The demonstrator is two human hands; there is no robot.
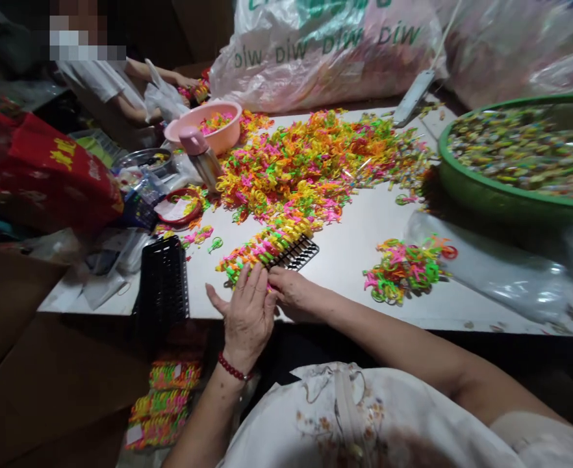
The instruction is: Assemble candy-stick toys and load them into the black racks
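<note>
Left hand (248, 309) outstretched, right hand (293, 292) curled, its grip I can't tell; a nudge could spill the mid-frame rack (306, 252).

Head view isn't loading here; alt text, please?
Left-hand grip and right-hand grip are side by side at the near end of a black rack lined with bright plastic pieces. A large loose pile lies beyond; a smaller pile and green tub are to the right.
</note>
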